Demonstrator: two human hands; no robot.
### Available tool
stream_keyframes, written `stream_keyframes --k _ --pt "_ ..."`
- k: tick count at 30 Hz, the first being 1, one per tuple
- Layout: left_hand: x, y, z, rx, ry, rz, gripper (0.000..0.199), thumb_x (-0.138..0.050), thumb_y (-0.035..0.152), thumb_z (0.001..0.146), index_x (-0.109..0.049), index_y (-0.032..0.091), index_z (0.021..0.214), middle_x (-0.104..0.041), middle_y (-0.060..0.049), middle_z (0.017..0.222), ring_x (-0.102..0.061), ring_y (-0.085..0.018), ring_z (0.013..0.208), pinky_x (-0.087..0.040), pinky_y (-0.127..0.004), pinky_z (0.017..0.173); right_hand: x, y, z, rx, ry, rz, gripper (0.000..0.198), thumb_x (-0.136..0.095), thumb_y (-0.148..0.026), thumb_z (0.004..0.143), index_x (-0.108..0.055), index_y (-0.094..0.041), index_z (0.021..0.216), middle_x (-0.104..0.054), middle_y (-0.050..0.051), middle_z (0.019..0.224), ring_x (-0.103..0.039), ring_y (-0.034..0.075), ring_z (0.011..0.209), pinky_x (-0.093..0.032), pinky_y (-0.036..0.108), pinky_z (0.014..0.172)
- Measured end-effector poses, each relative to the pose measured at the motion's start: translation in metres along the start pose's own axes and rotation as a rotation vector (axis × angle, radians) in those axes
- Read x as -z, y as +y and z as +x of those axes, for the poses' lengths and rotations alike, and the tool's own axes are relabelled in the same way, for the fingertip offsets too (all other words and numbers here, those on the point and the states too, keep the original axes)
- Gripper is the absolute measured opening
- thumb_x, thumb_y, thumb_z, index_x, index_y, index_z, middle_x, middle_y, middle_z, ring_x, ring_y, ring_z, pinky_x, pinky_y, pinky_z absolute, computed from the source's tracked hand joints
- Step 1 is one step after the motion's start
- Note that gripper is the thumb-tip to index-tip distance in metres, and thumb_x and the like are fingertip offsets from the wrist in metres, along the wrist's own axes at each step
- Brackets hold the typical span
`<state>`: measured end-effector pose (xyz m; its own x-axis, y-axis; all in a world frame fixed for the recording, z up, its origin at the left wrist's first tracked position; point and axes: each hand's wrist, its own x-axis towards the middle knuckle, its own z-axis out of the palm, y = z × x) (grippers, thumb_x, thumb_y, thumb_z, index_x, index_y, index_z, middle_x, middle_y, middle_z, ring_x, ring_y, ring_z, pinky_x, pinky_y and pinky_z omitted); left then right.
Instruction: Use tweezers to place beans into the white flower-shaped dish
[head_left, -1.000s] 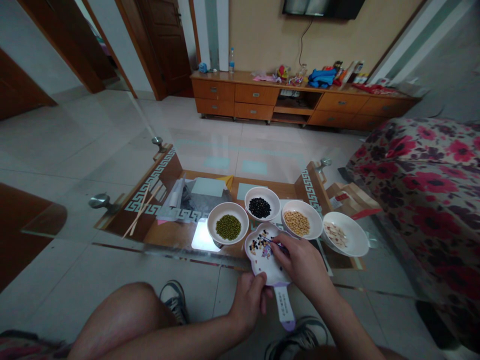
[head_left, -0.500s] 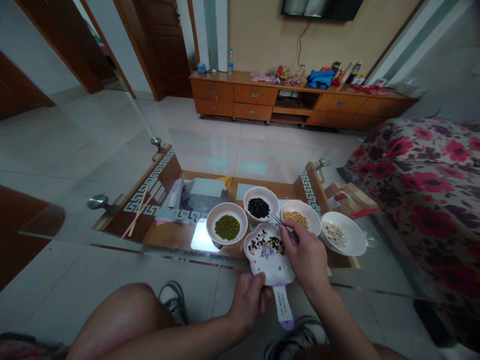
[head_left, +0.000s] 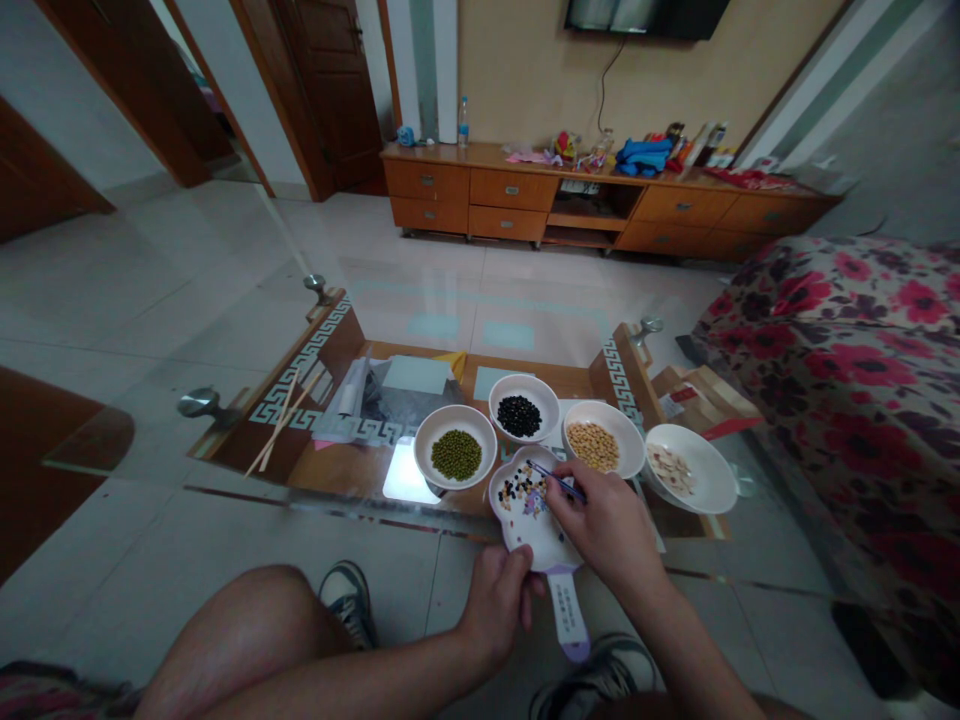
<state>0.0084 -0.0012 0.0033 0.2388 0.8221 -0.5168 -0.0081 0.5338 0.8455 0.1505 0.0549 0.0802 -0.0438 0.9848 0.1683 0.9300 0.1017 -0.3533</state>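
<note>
My left hand (head_left: 502, 590) grips the near edge of a white handled tray (head_left: 536, 540) with a purple rim, thumb on top. Black beans, yellow beans and other bits lie mixed on its far half. In my right hand (head_left: 600, 510) is a pair of tweezers (head_left: 564, 484), their tips over the mixed beans; whether a bean is between the tips I cannot tell. Around the tray's far side stand a bowl of green beans (head_left: 456, 455), a bowl of black beans (head_left: 519, 415), a bowl of yellow beans (head_left: 592, 446) and a bowl of pale flat pieces (head_left: 671, 470).
The bowls stand on a glass table (head_left: 247, 480) with a wooden shelf below. Wooden chopsticks (head_left: 281, 425) lie at its left. A paper bag (head_left: 705, 397) is beyond the right bowl, near a flowered sofa cover (head_left: 832, 380). A long cabinet (head_left: 510, 190) lines the wall.
My right hand has brought the tweezers from beside the black bean bowl down and left over the tray. My left hand keeps its hold on the tray.
</note>
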Motion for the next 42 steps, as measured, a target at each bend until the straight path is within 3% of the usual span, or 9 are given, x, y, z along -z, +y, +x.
stream_keyframes --k 8,18,42 --pt "-0.0008 -0.0025 0.0013 -0.001 0.004 -0.004 0.063 -0.036 0.071 0.077 -0.056 0.018 0.05 -0.042 0.0 0.037 -0.037 -0.011 0.033 -0.026 -0.026 0.042 -0.0018 0.0005 0.001 -0.006 -0.136 -0.022 0.02 -0.048 -0.032 0.089 -0.064 -0.022 0.083 -0.071 0.002 0.075 -0.063 0.016 0.067 -0.035 0.025 0.061" --pt "-0.0012 0.0017 -0.0001 0.005 0.004 -0.017 0.062 -0.036 0.072 0.078 -0.055 0.02 0.049 -0.045 -0.003 0.039 -0.037 -0.012 0.035 -0.027 -0.028 0.044 -0.0039 0.0008 0.0022 0.013 -0.184 -0.039 0.02 -0.048 -0.031 0.091 -0.065 -0.022 0.086 -0.073 0.003 0.084 -0.064 0.016 0.072 -0.036 0.025 0.065" --pt "-0.0008 -0.0038 0.0029 -0.013 -0.005 -0.015 0.065 -0.036 0.073 0.077 -0.056 0.018 0.05 -0.043 0.0 0.037 -0.037 -0.01 0.032 -0.028 -0.025 0.042 -0.0057 0.0032 0.0011 0.091 -0.146 0.005 0.019 -0.05 -0.032 0.092 -0.067 -0.023 0.088 -0.072 0.002 0.082 -0.064 0.016 0.073 -0.039 0.025 0.067"
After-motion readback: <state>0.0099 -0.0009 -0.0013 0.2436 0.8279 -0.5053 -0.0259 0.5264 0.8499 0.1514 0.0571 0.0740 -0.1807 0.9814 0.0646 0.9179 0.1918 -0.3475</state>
